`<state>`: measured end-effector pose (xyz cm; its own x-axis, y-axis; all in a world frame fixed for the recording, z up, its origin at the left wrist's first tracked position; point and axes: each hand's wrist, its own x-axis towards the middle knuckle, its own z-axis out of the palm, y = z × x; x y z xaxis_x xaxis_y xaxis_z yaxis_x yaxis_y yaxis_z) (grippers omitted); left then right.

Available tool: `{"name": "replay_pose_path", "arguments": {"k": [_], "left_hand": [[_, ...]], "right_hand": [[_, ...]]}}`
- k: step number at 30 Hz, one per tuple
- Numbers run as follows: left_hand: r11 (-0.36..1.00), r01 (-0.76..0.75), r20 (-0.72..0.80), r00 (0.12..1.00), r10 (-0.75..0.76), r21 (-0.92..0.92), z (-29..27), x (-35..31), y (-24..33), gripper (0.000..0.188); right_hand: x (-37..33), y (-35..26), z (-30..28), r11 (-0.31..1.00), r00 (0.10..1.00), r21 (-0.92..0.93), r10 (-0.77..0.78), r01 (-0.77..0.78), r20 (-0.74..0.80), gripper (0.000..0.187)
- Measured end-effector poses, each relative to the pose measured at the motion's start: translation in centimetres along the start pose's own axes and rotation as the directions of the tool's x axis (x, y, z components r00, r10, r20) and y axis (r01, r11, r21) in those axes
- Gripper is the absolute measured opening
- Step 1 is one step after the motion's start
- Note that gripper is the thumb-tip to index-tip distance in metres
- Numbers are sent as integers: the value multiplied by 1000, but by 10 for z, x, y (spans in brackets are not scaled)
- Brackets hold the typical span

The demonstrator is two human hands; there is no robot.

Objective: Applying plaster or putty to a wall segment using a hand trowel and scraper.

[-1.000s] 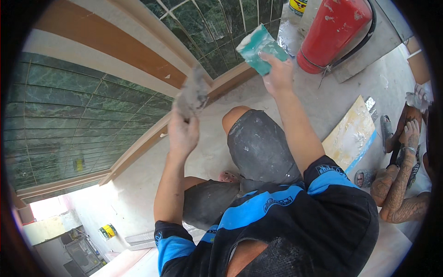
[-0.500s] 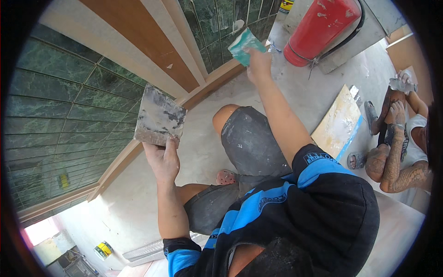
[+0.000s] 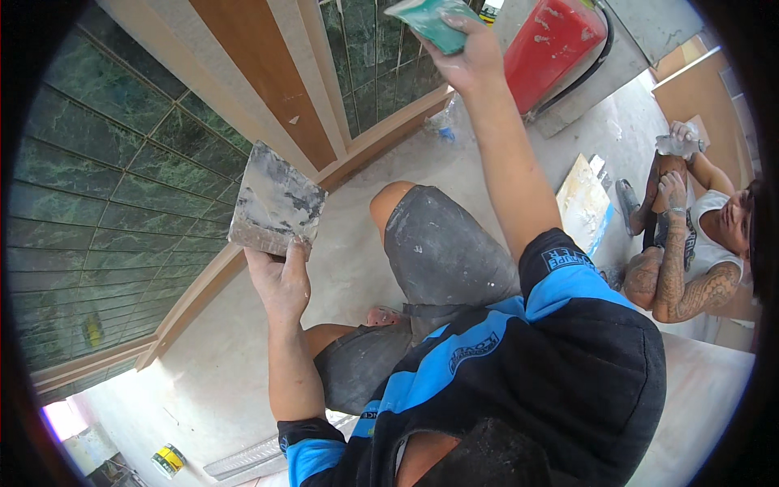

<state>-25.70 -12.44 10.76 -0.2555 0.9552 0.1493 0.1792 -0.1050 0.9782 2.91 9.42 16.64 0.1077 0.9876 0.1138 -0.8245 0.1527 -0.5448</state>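
My left hand (image 3: 278,284) is closed on the lower edge of a square, putty-smeared board (image 3: 276,199), thumb on its face. The board is held up in front of the green tiled wall (image 3: 105,170). My right hand (image 3: 479,63), raised at the top of the view, grips a teal putty spreader (image 3: 436,26) with pale smears on it. The spreader is near the narrow tiled panel (image 3: 381,65) beside the wooden trim; whether it touches the tiles I cannot tell.
A red fire extinguisher (image 3: 552,53) stands right of my right arm. On the floor lies a putty-covered board (image 3: 582,199). A co-worker (image 3: 690,243) sits at the far right holding a clear bottle (image 3: 680,145). A yellow-labelled tub (image 3: 169,460) stands lower left.
My right hand has moved up and slightly right with the teal spreader, which has turned. My left hand holds the board in nearly the same place.
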Motion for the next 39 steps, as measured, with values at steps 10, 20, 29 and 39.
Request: {"name": "replay_pose_path", "arguments": {"k": [10, 20, 29, 39], "left_hand": [[999, -24, -8, 1000, 24, -21, 8, 7, 3, 42], [1000, 14, 29, 999, -14, 14, 20, 14, 0, 42], [999, 49, 46, 998, -50, 10, 29, 12, 4, 43], [996, 85, 51, 995, -85, 2, 21, 8, 7, 46]], "right_hand": [[22, -13, -79, -690, 187, 205, 448, 695, 874, 35], [30, -44, -86, -743, 217, 261, 479, 616, 851, 32], [45, -59, -20, -665, 135, 425, 618, 614, 774, 34], [50, -81, -26, -794, 439, 227, 521, 563, 732, 36]]}}
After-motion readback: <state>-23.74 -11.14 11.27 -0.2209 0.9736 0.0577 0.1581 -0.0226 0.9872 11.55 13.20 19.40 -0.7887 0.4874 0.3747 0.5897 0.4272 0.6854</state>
